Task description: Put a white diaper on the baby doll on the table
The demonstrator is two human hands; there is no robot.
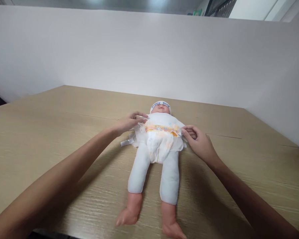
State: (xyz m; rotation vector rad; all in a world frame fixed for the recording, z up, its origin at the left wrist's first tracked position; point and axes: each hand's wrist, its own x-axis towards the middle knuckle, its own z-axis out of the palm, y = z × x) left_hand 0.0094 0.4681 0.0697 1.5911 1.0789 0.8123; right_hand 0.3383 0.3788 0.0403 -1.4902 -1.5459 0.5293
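A baby doll (169,177) in a white body suit lies on its back, feet toward me. Its white cap has blue lettering. Around its hips is a white diaper (159,146) with an orange and yellow printed waistband across the belly. At the diaper's upper left corner, my left hand (131,122) is closed with thumb and fingers on the thin edge. My right hand (198,139) pinches the opposite waistband corner, its other fingers curled. A white fastening tab (126,142) sticks out loose on the left side, below my left hand.
The doll rests on a wide wooden table (64,136) with thin seams running across it. A white partition (129,53) stands behind the table and continues along the right side. Dark shapes show at the far left edge.
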